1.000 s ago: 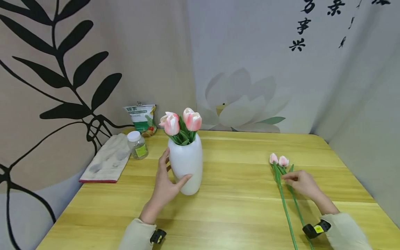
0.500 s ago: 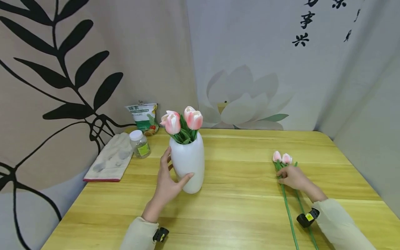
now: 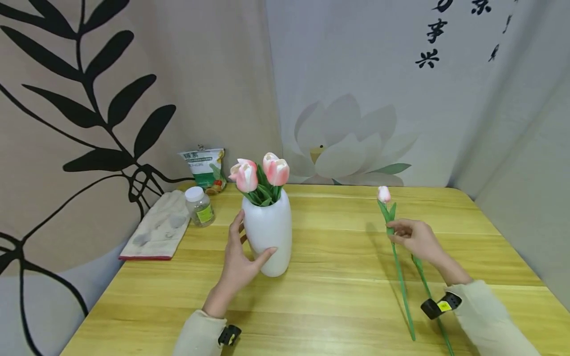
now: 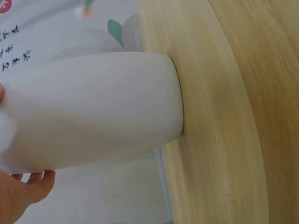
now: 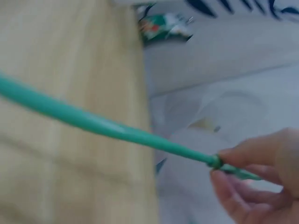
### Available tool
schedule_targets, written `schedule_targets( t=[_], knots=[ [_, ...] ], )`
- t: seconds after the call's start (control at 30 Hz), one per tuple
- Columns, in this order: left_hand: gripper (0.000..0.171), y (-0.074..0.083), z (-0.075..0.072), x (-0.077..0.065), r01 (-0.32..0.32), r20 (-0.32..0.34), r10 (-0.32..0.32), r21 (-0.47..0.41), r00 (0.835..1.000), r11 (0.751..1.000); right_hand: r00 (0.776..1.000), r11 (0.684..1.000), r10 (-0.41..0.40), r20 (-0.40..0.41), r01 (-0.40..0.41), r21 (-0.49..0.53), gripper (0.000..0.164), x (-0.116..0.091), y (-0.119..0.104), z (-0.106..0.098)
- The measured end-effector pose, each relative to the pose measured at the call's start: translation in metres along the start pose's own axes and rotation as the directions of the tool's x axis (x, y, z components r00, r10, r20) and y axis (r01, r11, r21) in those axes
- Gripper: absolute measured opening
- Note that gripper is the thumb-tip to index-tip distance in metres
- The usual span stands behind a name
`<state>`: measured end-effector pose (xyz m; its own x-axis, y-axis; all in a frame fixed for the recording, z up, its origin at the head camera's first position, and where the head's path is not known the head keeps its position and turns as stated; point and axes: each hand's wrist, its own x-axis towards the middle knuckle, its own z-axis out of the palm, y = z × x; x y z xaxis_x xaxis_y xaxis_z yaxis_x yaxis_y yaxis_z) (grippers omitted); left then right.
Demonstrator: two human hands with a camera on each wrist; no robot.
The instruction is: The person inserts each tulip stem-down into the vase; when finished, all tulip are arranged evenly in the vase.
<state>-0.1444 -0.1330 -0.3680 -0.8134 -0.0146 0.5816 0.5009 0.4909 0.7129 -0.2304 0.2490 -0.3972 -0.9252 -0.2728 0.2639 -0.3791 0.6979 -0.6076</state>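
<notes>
A white vase [image 3: 268,237] with several pink-and-white tulips [image 3: 262,175] stands on the wooden table. My left hand [image 3: 238,267] holds its left side, thumb across the front and fingers round the back. In the left wrist view, the vase wall [image 4: 98,107] fills much of the picture. My right hand [image 3: 418,240] pinches an artificial tulip [image 3: 384,194] below its leaves, the bloom up and the stem slanting down. The right wrist view shows thumb and finger on its green stem [image 5: 117,130]. Another tulip [image 3: 420,272] lies under my right arm, its bloom hidden.
Left of the vase stand a clear jar [image 3: 200,210] with a white lid and a green-and-white snack bag [image 3: 205,168]. A folded cloth [image 3: 156,230] lies at the table's left edge. Printed curtains [image 3: 356,74] hang behind the table [image 3: 329,306].
My right hand has reached the left one of the two lying tulips, gripped it and raised it off the table, a little leftward. My left hand stays on the vase.
</notes>
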Motion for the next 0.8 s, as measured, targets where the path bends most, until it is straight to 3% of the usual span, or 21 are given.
schedule_targets(
  t=[0.13,0.27,0.43,0.63,0.8],
  knots=[
    [0.093,0.002,0.000,0.000,0.006,0.002,-0.006,-0.004,1.000,1.000,0.973,0.988,-0.140,-0.182,0.150,0.043,0.026,0.008,-0.035,-0.008],
    [0.093,0.002,0.000,0.000,0.008,0.002,-0.008,-0.006,1.000,1.000,0.899,0.934,-0.285,-0.331,0.339,0.116,0.030,0.017,-0.073,-0.016],
    [0.093,0.001,-0.001,-0.001,0.007,-0.004,-0.007,0.003,1.000,1.000,0.799,0.804,-0.421,-0.428,0.547,0.231,0.032,0.033,-0.123,-0.028],
    [0.093,0.001,-0.001,-0.001,0.011,0.004,-0.011,0.005,1.000,1.000,0.677,0.603,-0.530,-0.510,0.724,0.334,0.031,0.050,-0.183,-0.044],
    [0.092,0.001,-0.001,-0.001,0.000,0.001,0.000,0.005,1.000,1.000,0.595,0.520,-0.547,-0.589,0.793,0.318,0.028,0.057,-0.231,-0.056]
  ],
)
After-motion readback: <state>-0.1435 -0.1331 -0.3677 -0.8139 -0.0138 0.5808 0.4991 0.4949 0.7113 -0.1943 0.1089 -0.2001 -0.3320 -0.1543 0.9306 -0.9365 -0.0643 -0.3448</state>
